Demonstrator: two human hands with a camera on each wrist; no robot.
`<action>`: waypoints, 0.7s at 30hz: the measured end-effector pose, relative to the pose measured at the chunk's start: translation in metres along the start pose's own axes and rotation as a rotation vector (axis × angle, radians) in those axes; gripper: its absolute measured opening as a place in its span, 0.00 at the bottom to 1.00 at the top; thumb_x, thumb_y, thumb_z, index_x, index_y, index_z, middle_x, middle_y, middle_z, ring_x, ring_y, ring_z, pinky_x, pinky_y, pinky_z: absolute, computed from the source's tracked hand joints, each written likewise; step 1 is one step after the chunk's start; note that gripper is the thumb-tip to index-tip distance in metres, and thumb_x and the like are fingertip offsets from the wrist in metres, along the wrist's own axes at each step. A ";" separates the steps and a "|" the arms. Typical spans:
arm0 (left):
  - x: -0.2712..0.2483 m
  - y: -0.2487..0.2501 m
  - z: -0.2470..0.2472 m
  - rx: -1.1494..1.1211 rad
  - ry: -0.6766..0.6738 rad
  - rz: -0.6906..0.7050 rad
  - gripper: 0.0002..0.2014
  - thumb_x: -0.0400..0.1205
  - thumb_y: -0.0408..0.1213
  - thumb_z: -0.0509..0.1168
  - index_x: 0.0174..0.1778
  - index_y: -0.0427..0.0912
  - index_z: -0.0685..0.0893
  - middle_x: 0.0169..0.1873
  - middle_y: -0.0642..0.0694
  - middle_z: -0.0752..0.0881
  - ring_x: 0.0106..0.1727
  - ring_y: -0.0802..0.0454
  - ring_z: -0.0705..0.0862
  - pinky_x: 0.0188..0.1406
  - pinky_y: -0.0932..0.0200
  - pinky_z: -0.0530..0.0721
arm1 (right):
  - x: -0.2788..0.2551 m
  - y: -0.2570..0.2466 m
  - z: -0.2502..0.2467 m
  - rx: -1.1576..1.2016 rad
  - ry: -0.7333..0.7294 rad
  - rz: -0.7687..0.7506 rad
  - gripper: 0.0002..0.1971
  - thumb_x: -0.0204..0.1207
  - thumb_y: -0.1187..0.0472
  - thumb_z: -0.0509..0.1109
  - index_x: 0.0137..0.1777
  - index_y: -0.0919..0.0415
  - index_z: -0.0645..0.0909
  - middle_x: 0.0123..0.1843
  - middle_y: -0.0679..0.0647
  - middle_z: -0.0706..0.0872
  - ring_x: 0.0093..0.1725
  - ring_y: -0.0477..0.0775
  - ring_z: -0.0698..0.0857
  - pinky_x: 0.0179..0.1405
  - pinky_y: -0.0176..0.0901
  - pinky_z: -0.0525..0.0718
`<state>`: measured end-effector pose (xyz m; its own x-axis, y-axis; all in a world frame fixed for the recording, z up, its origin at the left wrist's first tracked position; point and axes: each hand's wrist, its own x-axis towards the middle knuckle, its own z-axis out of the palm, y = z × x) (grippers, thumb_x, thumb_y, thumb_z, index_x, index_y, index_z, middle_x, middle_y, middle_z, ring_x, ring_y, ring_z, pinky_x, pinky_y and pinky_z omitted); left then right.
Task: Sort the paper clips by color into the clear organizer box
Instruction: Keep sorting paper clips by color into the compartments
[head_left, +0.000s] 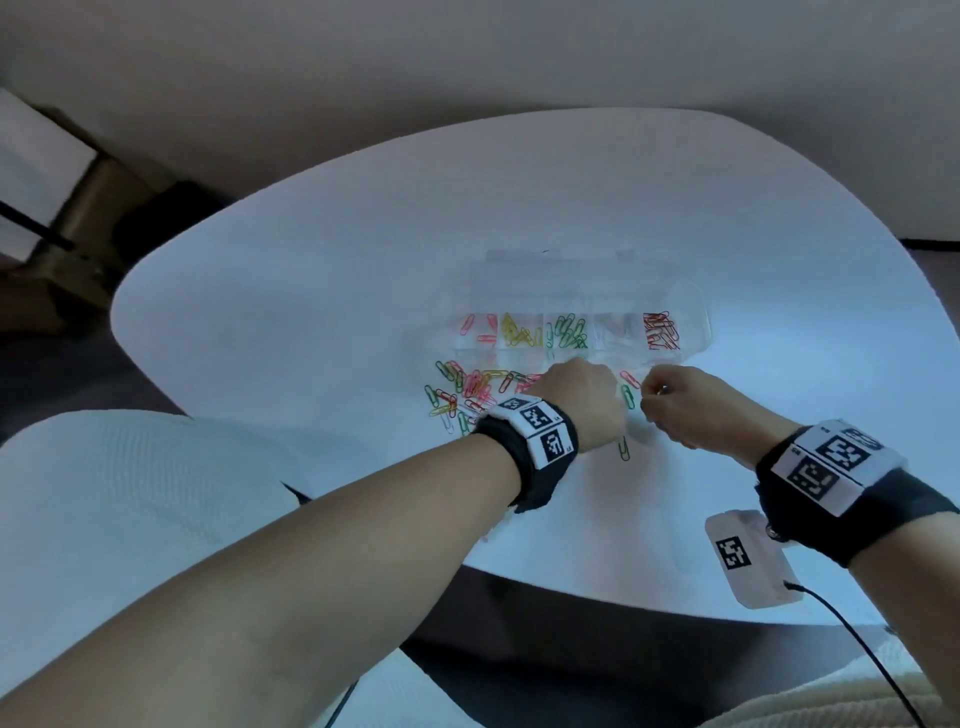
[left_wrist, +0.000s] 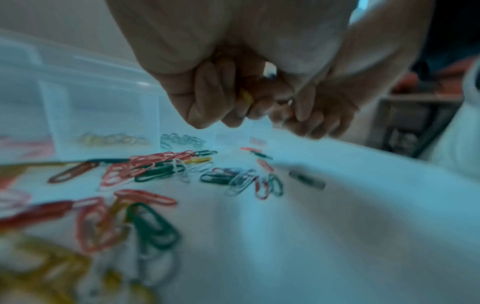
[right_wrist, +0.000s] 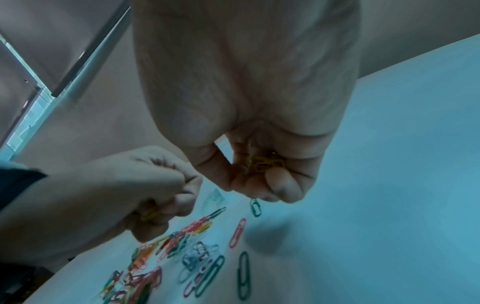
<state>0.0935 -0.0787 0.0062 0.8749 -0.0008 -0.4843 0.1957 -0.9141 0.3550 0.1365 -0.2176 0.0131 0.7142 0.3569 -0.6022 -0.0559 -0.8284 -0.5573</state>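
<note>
A clear organizer box lies on the white table, its compartments holding pink, yellow, green, white and red clips. A heap of mixed paper clips lies in front of it. My left hand hovers over the heap's right end, fingers curled round yellow clips. My right hand is close beside it, cupping several yellow clips in curled fingers. Loose green clips lie between the hands.
A white tag with a black marker and a black cable lie at the table's near right edge. The box's open lid extends behind the compartments. The table's left and far parts are bare. A dark gap separates the table from my lap.
</note>
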 end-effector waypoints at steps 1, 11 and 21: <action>-0.001 -0.002 -0.003 -0.090 0.006 -0.052 0.14 0.82 0.37 0.60 0.29 0.42 0.73 0.36 0.43 0.79 0.38 0.44 0.78 0.32 0.59 0.73 | -0.001 -0.003 0.000 0.008 0.000 0.004 0.07 0.76 0.67 0.61 0.38 0.60 0.77 0.36 0.55 0.82 0.29 0.51 0.76 0.29 0.41 0.72; -0.012 -0.041 -0.072 -1.669 -0.064 -0.348 0.19 0.76 0.31 0.42 0.18 0.46 0.60 0.16 0.47 0.62 0.16 0.56 0.56 0.16 0.72 0.52 | -0.004 -0.078 0.015 0.473 0.065 -0.024 0.10 0.75 0.75 0.59 0.47 0.62 0.77 0.39 0.60 0.85 0.34 0.55 0.80 0.32 0.44 0.77; 0.002 -0.079 -0.085 -1.312 0.114 -0.529 0.16 0.81 0.47 0.55 0.29 0.44 0.66 0.23 0.47 0.65 0.22 0.52 0.57 0.25 0.62 0.54 | 0.027 -0.126 0.038 0.845 0.143 0.000 0.21 0.77 0.69 0.60 0.70 0.61 0.72 0.54 0.56 0.78 0.54 0.54 0.76 0.61 0.52 0.78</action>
<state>0.1177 0.0276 0.0455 0.5884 0.3077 -0.7478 0.7137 0.2371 0.6591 0.1358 -0.0874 0.0453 0.7924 0.2518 -0.5556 -0.5164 -0.2078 -0.8307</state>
